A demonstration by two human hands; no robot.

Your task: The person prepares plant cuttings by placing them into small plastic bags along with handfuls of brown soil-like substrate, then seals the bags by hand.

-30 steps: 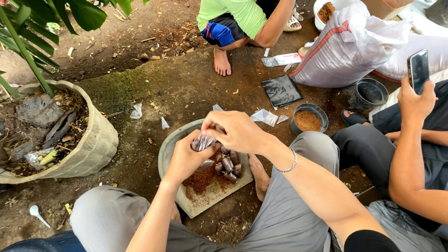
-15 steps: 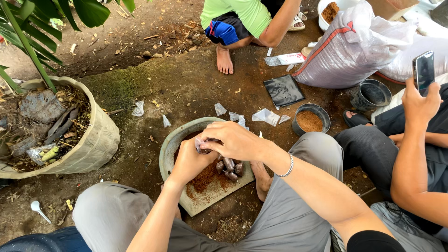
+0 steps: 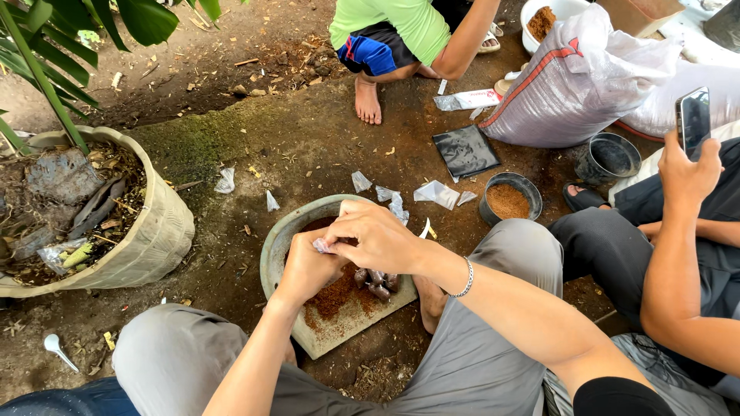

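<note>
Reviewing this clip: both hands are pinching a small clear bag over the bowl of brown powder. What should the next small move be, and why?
Probably set the small clear bag down on the pile of filled dark packets. The left hand and right hand pinch it together over the grey bowl, above the brown powder, and the filled packets lie right beside them.

A grey woven sack at top right — below it, a flat black packet.

Both hands meet over a grey basin: the left hand and right hand pinch a small clear plastic bag between them. Just below the grip lie brown powder and dark filled packets.
</note>
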